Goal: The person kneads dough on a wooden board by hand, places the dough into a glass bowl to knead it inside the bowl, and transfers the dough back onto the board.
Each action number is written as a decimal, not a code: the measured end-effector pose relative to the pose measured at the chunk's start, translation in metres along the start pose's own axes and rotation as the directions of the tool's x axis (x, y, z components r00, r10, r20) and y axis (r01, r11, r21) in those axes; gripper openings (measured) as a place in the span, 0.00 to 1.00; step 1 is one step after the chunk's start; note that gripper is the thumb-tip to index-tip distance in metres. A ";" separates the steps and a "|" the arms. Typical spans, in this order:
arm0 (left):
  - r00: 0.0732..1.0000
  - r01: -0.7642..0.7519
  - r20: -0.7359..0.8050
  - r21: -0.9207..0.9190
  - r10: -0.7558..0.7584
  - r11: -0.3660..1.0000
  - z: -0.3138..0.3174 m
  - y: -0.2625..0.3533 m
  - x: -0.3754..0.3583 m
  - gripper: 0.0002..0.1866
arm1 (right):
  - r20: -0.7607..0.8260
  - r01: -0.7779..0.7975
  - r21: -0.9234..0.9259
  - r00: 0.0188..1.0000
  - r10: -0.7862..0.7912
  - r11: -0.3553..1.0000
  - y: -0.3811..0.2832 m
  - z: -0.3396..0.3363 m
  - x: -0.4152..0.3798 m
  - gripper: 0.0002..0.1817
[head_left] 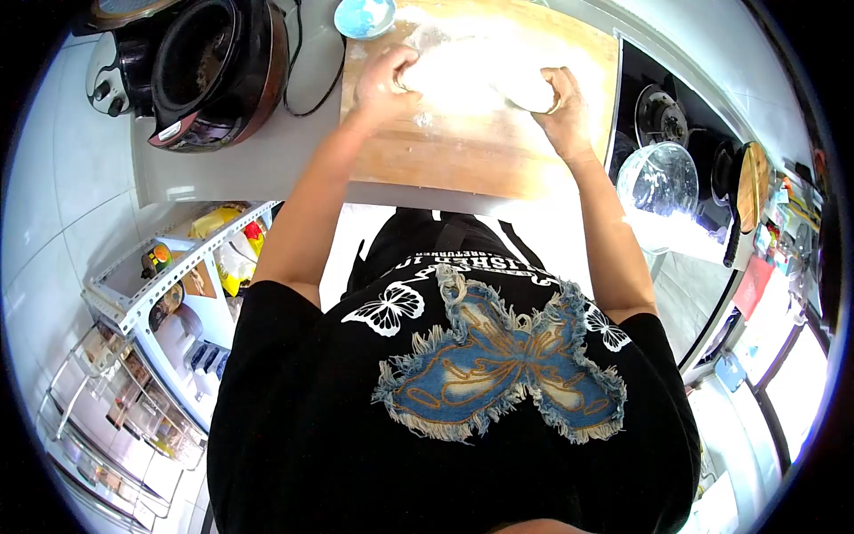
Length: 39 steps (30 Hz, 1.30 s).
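A pale piece of dough [531, 92] lies across the floured wooden board [445, 165]; glare washes out its middle and most of its outline. My left hand [386, 87] has its fingers curled around the left end. At the opposite end, my right hand [563, 109] grips the dough with thumb and bent fingers. Loose white flour [427, 37] is scattered on the board beyond my left hand. A small light-blue bowl [365, 16] with white residue stands at the board's far left corner.
On the left are a dark electric cooker [218, 80] and its black cord [313, 111]. To the right, a clear glass bowl [658, 182] sits near the gas hob [661, 116], with a wooden round [753, 189] beyond. Below left stands a white shelf rack [169, 285].
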<state>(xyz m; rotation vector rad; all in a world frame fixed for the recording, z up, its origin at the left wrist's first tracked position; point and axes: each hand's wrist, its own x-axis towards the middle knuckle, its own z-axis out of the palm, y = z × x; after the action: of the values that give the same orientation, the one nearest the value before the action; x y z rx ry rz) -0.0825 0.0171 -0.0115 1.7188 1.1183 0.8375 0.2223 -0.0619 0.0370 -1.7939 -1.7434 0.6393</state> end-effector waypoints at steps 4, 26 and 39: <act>0.943 -0.304 0.067 0.568 0.325 0.765 0.033 -0.026 -0.022 0.16 | -0.023 0.353 -0.440 0.914 -0.404 0.825 0.049 0.012 -0.010 0.23; 0.554 0.718 0.545 0.071 -0.630 0.693 0.166 0.018 0.056 0.13 | 0.508 -0.468 -0.356 0.629 0.588 0.809 0.051 0.071 0.031 0.18; 0.938 0.188 0.121 0.609 -0.325 0.770 0.121 -0.024 0.088 0.29 | 0.010 -0.304 -0.035 0.952 0.305 0.952 0.085 0.038 0.047 0.20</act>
<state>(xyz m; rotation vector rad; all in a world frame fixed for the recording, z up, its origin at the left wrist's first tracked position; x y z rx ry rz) 0.0478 0.0654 -0.0726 2.0246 1.5213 0.1010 0.2611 -0.0127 -0.0471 -2.1086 -1.5048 0.7520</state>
